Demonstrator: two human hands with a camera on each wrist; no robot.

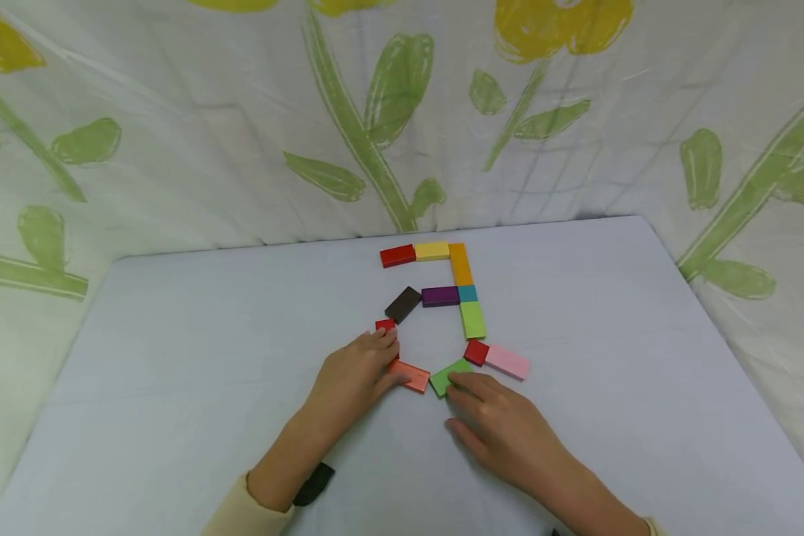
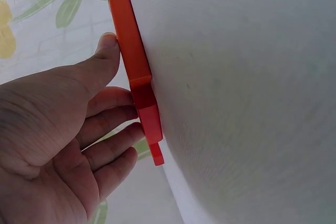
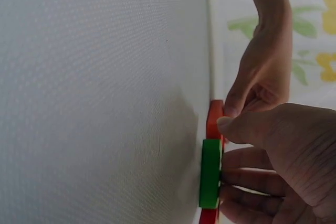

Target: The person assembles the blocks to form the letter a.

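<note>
My left hand [image 1: 355,368] lies over the left side of a loop of flat coloured blocks. Its fingertips rest on red blocks [image 2: 148,114], and its thumb touches a coral-orange block [image 1: 414,378]. Those red blocks are mostly hidden under the fingers in the head view, where a red end [image 1: 385,324] shows. My right hand [image 1: 505,428] touches a green block [image 1: 446,377] with its fingertips. In the right wrist view the green block [image 3: 210,174] stands end to end with the orange block [image 3: 214,119], and the thumb hovers near their joint.
The loop continues through a dark block [image 1: 403,305], purple [image 1: 440,297], teal [image 1: 467,293], lime [image 1: 473,320] and small red block [image 1: 476,353]. A pink block [image 1: 508,362] extends right. Amber [image 1: 461,264], yellow [image 1: 432,251] and red [image 1: 397,256] blocks hook above. Flowered cloth hangs behind the white table [image 1: 174,357].
</note>
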